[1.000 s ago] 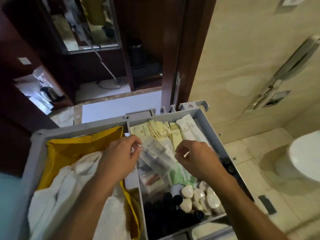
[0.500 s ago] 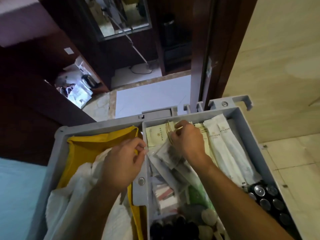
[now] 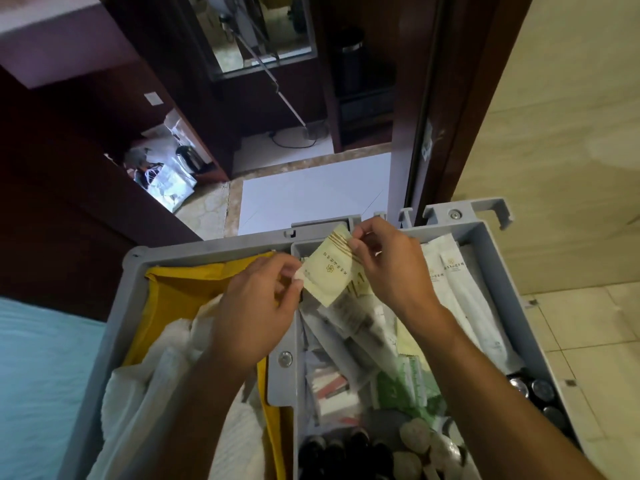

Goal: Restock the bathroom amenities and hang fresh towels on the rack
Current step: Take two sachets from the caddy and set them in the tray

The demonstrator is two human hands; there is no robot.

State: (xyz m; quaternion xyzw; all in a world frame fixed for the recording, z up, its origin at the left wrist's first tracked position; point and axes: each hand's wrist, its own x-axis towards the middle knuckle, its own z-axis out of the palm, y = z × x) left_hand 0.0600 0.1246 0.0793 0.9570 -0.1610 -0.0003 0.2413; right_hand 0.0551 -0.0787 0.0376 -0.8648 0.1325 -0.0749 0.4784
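Observation:
A pale yellow amenity packet (image 3: 330, 271) with gold stripes is held up over the grey cart caddy (image 3: 491, 244). My right hand (image 3: 391, 271) pinches its top right corner. My left hand (image 3: 256, 306) pinches its lower left corner. Below the packet the right compartment holds clear wrapped items (image 3: 356, 323), long white sachets (image 3: 450, 278), green packets (image 3: 405, 382), small round soaps (image 3: 419, 438) and dark bottle caps (image 3: 343, 448). White towels (image 3: 152, 375) lie in the yellow bag (image 3: 187, 289) in the left compartment.
A dark wooden door frame (image 3: 440, 98) stands just beyond the caddy, with a beige tiled wall (image 3: 571, 133) to its right. A white floor mat (image 3: 311, 195) lies past the doorway. Bags and a kettle (image 3: 166, 168) sit on a shelf at left.
My right hand reached to the far end of the compartment and lifted out a yellow packet. My left hand moved up and took its lower corner. The view tilted toward the doorway.

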